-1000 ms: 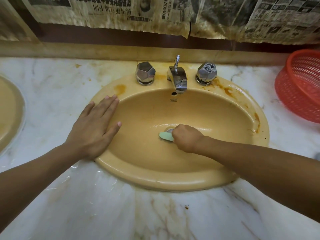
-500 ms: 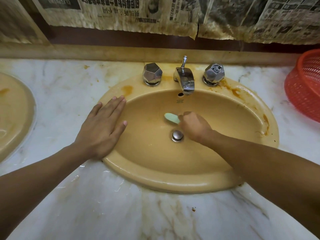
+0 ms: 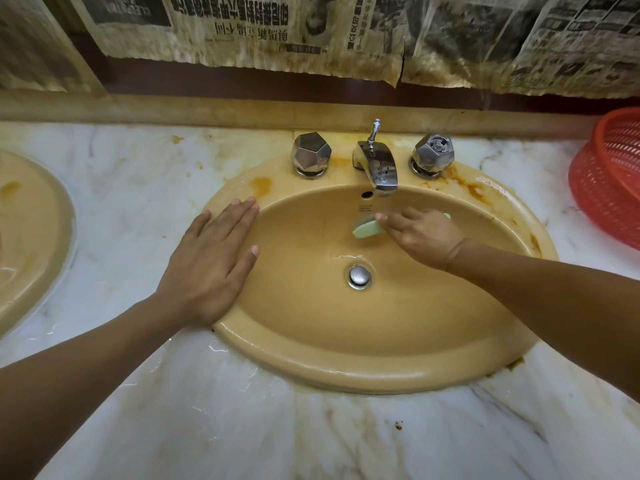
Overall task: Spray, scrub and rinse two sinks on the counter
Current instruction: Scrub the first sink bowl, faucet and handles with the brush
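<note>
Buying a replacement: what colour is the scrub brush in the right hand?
The scrub brush is pale mint green; head view.

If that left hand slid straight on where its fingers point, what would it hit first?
Probably the left tap knob, after crossing the orange stain on the sink rim, though depth is unclear.

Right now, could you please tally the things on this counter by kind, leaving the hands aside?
Yellow sinks: 2
Chrome knobs: 2
Chrome spout: 1
Drain stopper: 1
Green brush: 1
Red basket: 1
Total: 8
</note>
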`<state>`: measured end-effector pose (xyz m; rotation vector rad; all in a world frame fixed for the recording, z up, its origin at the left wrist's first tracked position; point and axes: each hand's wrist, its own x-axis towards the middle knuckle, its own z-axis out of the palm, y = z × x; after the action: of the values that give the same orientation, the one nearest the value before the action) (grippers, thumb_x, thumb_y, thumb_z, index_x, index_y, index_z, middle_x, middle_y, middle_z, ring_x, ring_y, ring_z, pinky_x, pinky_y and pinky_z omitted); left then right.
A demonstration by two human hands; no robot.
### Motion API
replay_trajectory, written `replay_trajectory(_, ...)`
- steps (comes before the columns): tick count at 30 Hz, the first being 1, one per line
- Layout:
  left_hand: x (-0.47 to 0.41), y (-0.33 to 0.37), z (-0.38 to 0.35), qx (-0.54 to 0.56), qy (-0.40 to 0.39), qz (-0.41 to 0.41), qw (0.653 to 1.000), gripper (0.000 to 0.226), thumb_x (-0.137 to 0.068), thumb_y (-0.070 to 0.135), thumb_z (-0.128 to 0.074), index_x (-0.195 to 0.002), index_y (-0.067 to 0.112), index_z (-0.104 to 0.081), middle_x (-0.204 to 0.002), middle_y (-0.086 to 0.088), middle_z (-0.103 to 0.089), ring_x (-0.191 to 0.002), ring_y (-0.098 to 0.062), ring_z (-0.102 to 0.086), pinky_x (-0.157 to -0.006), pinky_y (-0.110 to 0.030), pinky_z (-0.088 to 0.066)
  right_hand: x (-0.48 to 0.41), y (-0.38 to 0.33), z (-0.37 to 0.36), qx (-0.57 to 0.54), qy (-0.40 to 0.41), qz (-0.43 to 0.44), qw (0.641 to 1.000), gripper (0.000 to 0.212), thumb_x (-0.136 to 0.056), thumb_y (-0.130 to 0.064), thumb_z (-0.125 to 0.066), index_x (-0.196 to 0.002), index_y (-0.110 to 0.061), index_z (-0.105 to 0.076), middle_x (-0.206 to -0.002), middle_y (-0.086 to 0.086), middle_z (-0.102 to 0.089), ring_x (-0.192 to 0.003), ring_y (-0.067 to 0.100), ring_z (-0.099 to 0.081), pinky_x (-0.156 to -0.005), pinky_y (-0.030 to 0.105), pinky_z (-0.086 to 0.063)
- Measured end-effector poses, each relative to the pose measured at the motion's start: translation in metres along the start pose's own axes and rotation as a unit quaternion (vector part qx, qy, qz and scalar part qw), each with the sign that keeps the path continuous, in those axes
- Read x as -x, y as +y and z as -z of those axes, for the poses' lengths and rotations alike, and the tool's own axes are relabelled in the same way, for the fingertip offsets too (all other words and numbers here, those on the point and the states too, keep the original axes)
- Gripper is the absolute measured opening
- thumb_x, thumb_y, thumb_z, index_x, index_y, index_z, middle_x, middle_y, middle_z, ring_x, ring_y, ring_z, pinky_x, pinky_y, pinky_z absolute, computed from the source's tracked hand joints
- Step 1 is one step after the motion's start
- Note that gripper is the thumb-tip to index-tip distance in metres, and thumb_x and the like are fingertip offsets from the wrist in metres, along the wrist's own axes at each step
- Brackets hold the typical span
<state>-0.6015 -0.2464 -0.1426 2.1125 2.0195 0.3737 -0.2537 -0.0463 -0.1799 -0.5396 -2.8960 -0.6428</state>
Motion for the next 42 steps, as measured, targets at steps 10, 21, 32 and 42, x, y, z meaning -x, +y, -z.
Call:
replay_trajectory(10, 0.001, 0.000, -0.001, 0.002, -0.001, -0.001, 1.000, 0.067, -0.104, 0.053, -0.014, -0.165, 0.024, -0.015, -0.171, 0.013, -0.009, -0.156, -0.001, -0.002, -0.128, -0.037, -0.004, -0.021, -0.014, 0.005, 0.008, 0.038, -0.009, 0.999, 0.044, -0.088, 0.006, -0.063, -0.131, 0.008, -0.061, -0.100, 0.016, -0.067, -0.066, 0.030, -0.059, -0.039, 0.034, -0.044)
replay_trajectory(21, 0.001, 0.001, 0.000, -0.005, -0.003, 0.001, 1.000, 0.069, -0.103, 0.056, -0.017, -0.165, 0.025, -0.014, -0.171, 0.014, -0.008, -0.156, 0.000, 0.000, -0.128, -0.037, -0.005, -0.020, -0.009, 0.009, -0.149, -0.004, -0.125, 0.981, 0.037, -0.093, -0.022, -0.067, -0.127, -0.009, -0.068, -0.098, 0.009, -0.070, -0.061, 0.034, -0.064, -0.045, 0.038, -0.052)
replay_trajectory(32, 0.000, 0.000, 0.000, -0.005, -0.005, 0.004, 1.000, 0.070, -0.103, 0.058, -0.020, -0.165, 0.027, -0.014, -0.171, 0.015, -0.008, -0.156, 0.001, 0.000, -0.128, -0.038, -0.006, -0.013, 0.004, 0.026, -0.123, -0.045, -0.138, 0.982, 0.023, -0.091, -0.022, -0.071, -0.109, -0.008, -0.072, -0.091, 0.005, -0.068, -0.060, 0.028, -0.062, -0.045, 0.036, -0.052)
replay_trajectory(42, 0.000, 0.000, 0.000, -0.006, -0.005, 0.000, 1.000, 0.071, -0.102, 0.058, -0.022, -0.165, 0.027, -0.015, -0.171, 0.015, -0.010, -0.156, 0.001, -0.001, -0.128, -0.038, -0.006, 0.052, 0.054, 0.116, -0.015, -0.385, -0.188, 0.904, 0.020, -0.096, -0.029, -0.052, -0.108, -0.025, -0.068, -0.104, -0.001, -0.067, -0.093, 0.026, -0.065, -0.071, 0.034, -0.052)
